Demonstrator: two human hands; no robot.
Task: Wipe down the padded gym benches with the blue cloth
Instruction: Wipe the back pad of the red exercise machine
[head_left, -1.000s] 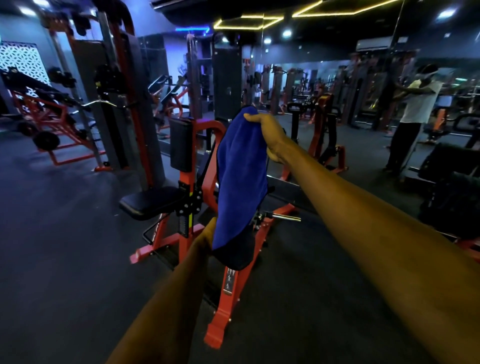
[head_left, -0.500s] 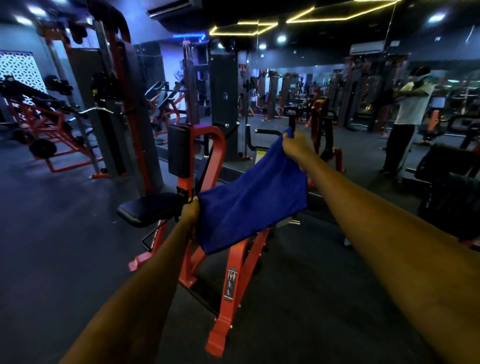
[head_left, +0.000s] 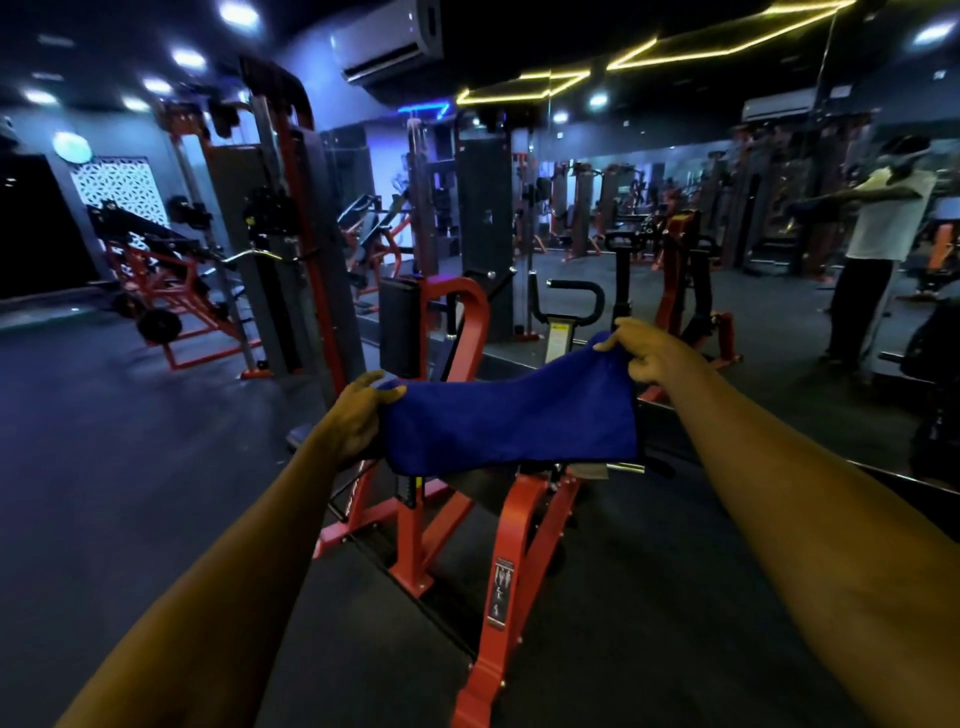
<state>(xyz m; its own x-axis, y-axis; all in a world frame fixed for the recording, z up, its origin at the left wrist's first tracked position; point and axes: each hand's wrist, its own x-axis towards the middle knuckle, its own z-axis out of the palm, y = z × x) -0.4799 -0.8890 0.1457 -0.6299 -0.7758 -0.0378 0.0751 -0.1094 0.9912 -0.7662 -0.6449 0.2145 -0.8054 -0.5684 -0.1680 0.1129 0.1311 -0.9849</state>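
Note:
The blue cloth (head_left: 511, 422) is stretched out flat between both hands at the middle of the view. My left hand (head_left: 358, 415) grips its left edge, and my right hand (head_left: 649, 356) pinches its upper right corner, slightly higher and farther away. Behind and below the cloth stands an orange-framed machine (head_left: 511, 551) with an upright black back pad (head_left: 399, 325). The cloth and my left hand hide the machine's padded seat almost entirely.
A tall weight stack tower (head_left: 485, 228) stands behind the machine. More orange machines fill the left side (head_left: 166, 280) and the back. A mirror wall on the right shows a person in a white shirt (head_left: 878, 244). Dark rubber floor (head_left: 119, 467) spreads to the left.
The cloth went from hanging down from my raised right hand to spread sideways between both hands. My right hand dropped lower, and my left hand rose and took the cloth's left edge.

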